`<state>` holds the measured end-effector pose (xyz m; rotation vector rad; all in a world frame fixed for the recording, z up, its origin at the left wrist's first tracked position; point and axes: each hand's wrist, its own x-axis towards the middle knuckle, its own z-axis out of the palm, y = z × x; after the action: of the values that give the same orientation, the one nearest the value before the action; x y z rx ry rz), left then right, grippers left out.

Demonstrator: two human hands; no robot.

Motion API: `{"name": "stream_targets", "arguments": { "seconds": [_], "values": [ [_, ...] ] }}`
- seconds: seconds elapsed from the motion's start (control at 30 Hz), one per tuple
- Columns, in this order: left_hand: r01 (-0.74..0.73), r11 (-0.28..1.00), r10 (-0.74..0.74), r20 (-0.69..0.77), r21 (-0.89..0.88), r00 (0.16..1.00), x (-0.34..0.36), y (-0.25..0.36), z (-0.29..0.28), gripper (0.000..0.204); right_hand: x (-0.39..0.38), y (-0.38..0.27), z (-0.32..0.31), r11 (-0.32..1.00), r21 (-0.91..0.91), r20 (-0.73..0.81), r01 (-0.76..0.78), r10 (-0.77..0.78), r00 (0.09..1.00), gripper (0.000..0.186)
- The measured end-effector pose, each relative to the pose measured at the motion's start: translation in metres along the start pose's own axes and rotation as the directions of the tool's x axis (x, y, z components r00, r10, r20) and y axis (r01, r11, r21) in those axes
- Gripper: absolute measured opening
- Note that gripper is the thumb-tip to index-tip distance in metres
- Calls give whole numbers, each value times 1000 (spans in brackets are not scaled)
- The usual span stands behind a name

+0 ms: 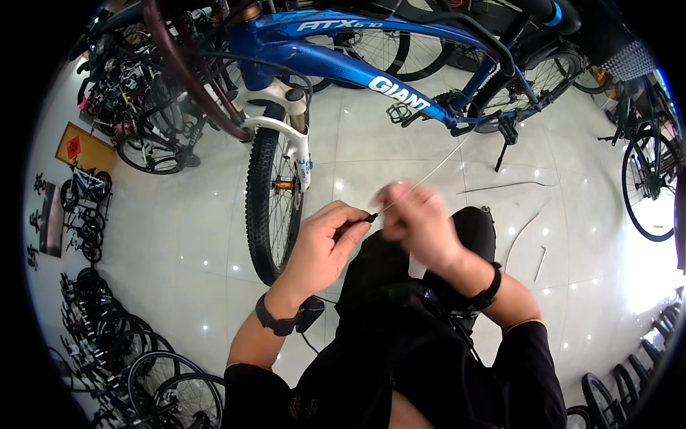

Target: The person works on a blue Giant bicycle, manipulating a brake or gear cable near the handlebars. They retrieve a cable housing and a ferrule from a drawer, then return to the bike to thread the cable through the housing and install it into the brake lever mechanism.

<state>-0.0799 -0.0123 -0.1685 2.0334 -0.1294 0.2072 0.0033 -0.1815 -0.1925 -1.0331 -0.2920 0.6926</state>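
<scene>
My left hand (325, 247) is closed, pinching a short black end piece (371, 217) between thumb and forefinger; it looks like the end of a cable housing. Right beside it, my right hand (421, 225) is curled in a pinch at a thin silver inner cable (443, 163), its fingers blurred by motion. From between the hands the cable runs up and to the right, toward the lower frame of a blue bicycle (336, 63). The bicycle's front wheel (274, 196), with a white fork (277, 114), stands just beyond my left hand.
Loose thin cable pieces (504, 187) lie on the pale tiled floor (371, 157) to the right. A dark red frame tube (187, 71) crosses the upper left. Many bicycles (153, 150) stand along the left, and another bicycle (652, 179) is at the right. Several tyres (604, 400) line the lower right.
</scene>
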Motion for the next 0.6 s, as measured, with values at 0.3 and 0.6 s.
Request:
{"name": "stream_targets", "arguments": {
  "seconds": [0.3,0.6],
  "values": [
    [0,1000,2,-65,19,998,-10,15,-17,9,-5,-6,23,997,-46,101,67,-62,993,36],
    [57,998,-51,-144,36,988,-29,40,-37,9,7,-36,7,940,236,46,247,-265,963,32]
  ]
}}
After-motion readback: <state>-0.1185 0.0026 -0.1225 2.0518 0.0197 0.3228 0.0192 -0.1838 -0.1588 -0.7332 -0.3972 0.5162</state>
